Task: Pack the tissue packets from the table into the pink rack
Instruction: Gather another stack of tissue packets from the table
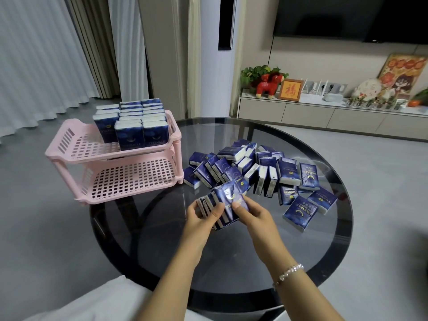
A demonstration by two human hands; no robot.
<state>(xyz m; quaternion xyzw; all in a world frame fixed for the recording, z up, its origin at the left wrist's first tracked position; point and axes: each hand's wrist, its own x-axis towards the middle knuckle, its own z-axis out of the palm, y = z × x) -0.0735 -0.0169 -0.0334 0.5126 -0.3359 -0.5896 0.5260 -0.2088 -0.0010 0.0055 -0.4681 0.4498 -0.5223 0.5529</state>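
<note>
A round dark glass table (301,251) fills the centre and lower half of the frame, and a pink rack (111,163) with two slatted tiers stands on its upper-left edge. The upper tier of the rack holds rows of upright blue tissue packets (136,119) packed toward its right side, with bare pink mesh at its left; the lower tier shows only its grid floor. To the right of the rack, in the middle of the frame, a loose pile of packets (261,170) lies scattered across the glass, some flat, some on edge, some leaning on each other. Just below that pile, near the centre, both hands meet around a small bundle of packets (224,205) stood side by side. The left hand (199,221) grips the bundle from its left end, fingers curled round the outer packet and the thumb lying on top. The right hand (257,216) grips the bundle's right side, thumb pressed on the top face of the nearest packet and the other fingers tucked underneath. A beaded bracelet (289,273) circles the right wrist at lower right.
</note>
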